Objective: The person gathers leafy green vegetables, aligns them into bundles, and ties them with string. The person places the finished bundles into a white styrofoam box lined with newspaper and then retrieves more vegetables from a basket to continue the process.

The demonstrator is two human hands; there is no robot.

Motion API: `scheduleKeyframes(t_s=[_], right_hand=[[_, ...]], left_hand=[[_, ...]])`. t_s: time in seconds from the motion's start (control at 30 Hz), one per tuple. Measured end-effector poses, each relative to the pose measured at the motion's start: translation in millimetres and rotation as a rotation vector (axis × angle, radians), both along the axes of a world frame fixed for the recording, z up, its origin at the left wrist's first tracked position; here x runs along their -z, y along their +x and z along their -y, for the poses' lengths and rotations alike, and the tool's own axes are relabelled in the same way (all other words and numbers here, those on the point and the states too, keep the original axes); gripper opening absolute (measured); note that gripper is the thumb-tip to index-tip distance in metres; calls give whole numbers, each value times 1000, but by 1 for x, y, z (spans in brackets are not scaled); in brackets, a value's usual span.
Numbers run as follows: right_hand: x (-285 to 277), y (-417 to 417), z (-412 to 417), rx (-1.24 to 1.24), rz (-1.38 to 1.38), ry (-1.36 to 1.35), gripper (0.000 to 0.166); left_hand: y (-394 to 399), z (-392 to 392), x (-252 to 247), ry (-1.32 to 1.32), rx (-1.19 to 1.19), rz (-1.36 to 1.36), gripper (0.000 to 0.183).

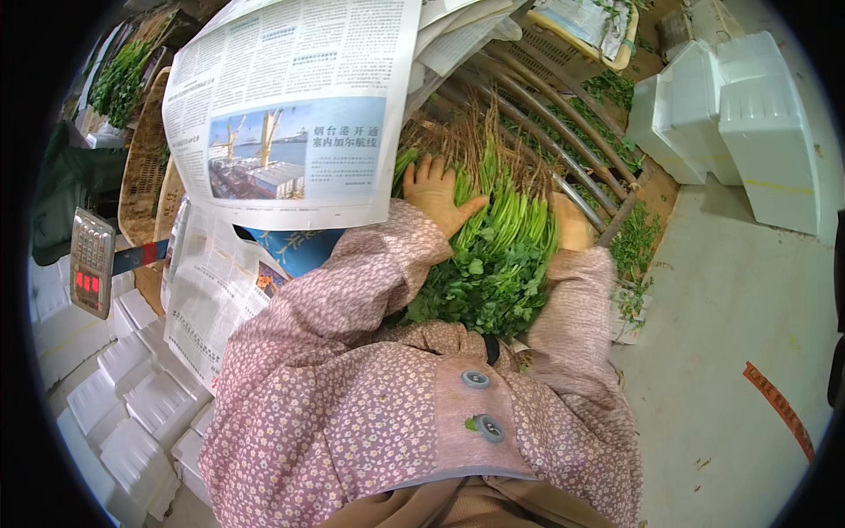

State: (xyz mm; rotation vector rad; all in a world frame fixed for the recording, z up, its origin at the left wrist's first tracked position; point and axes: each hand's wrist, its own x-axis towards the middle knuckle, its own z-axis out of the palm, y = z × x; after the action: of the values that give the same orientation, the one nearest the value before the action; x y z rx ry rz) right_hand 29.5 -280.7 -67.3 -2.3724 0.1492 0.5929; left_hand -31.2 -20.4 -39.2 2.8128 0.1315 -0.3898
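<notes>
A thick bunch of leafy green herbs (pixel 488 284) with pale green stems lies before me, leaves towards my body. Its thin brown roots (pixel 488 132) point away, over the metal bars of a rack (pixel 574 145). My left hand (pixel 437 197) is laid flat on the left side of the stems, fingers and thumb spread. Against the right side of the bunch is my right hand (pixel 572 221), blurred, its fingertips not clearly seen. A printed newspaper sheet (pixel 297 165) overhangs the area to the left of my left hand.
At left are a scale display (pixel 92 264) with lit red digits, a tan plastic crate (pixel 142 165) and several white foam boxes (pixel 138 402). More foam boxes (pixel 726 119) stand at right. Loose greens (pixel 634 244) lie beneath the rack. A yellow-rimmed basket (pixel 624 56) is at the back.
</notes>
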Motion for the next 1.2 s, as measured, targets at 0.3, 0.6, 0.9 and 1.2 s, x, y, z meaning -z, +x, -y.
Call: scheduleKeyframes(t_s=[0.3, 0.6, 0.9, 1.2], right_hand=[[-52, 2, -45, -75, -362, 591, 95], [-112, -28, -1, -277, -3, 309, 81], [-66, -41, 6, 214, -249, 829, 99], [-62, 6, -24, 225, -528, 489, 84]], left_hand=[[-36, 17, -43, -458, 40, 162, 87], [-60, 53, -72, -599, 203, 234, 80], [-25, 16, -49, -545, 145, 342, 56], [-22, 30, -69, -332, 35, -124, 70]])
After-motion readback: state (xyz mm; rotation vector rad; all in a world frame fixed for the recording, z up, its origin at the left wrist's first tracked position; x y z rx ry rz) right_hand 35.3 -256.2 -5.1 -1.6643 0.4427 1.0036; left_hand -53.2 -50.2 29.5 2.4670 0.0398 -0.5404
